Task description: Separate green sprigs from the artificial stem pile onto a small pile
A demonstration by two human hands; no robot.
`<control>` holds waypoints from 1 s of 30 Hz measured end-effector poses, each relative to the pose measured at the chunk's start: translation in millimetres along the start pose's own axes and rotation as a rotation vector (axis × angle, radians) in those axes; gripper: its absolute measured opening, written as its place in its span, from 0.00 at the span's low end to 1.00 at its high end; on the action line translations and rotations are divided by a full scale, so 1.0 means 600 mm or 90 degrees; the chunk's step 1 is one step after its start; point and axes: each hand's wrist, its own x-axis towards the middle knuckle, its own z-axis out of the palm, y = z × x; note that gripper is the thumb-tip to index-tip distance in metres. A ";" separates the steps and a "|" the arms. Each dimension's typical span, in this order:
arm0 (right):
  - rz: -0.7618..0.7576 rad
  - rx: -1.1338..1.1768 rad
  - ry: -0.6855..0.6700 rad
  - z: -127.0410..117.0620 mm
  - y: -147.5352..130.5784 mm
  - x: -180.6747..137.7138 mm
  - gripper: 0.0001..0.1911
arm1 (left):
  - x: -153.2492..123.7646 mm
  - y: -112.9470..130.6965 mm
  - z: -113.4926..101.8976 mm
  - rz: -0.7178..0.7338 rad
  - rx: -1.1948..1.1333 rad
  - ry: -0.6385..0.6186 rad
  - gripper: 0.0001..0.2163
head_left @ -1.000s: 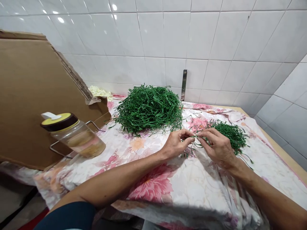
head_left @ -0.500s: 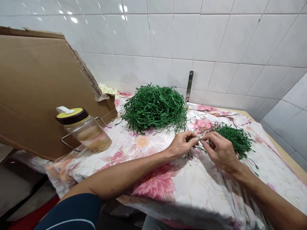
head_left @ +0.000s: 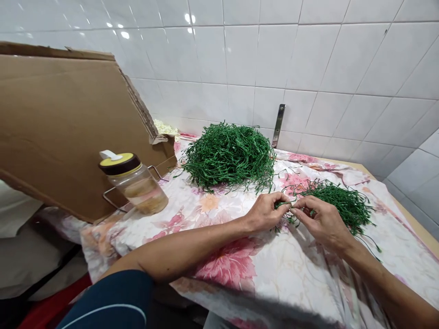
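Note:
My left hand is closed, thumb and forefinger pinching thin green plastic stems. Close against it, my right hand is also closed in a pinch on a green stem, fingertips nearly meeting those of the left. The exact point of contact is too small to make out. Behind my right hand lies a small pile of green stems with knotted tips. A much larger heap of the same stems sits further back, left of both hands.
A floral cloth covers the table. At the left stand a clear bottle with a yellow-and-brown lid and a large cardboard sheet. Pale pieces lie behind the cardboard. A metal bracket is on the tiled wall.
The view has turned slightly left, so everything sits further right in the picture. Both hands stay pinched together at the stems, with small finger movements.

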 end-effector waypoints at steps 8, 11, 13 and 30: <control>0.174 0.260 -0.101 -0.004 0.009 0.007 0.17 | 0.003 0.001 0.000 0.016 -0.057 0.000 0.10; 0.151 0.255 -0.107 -0.001 0.022 0.008 0.15 | 0.003 -0.001 0.001 0.010 -0.054 0.006 0.10; 0.143 0.247 -0.132 -0.001 0.029 0.009 0.14 | 0.004 -0.002 0.001 0.002 -0.064 0.006 0.09; 0.153 0.223 -0.148 -0.008 0.024 0.008 0.13 | 0.005 0.006 -0.002 -0.007 -0.060 -0.013 0.05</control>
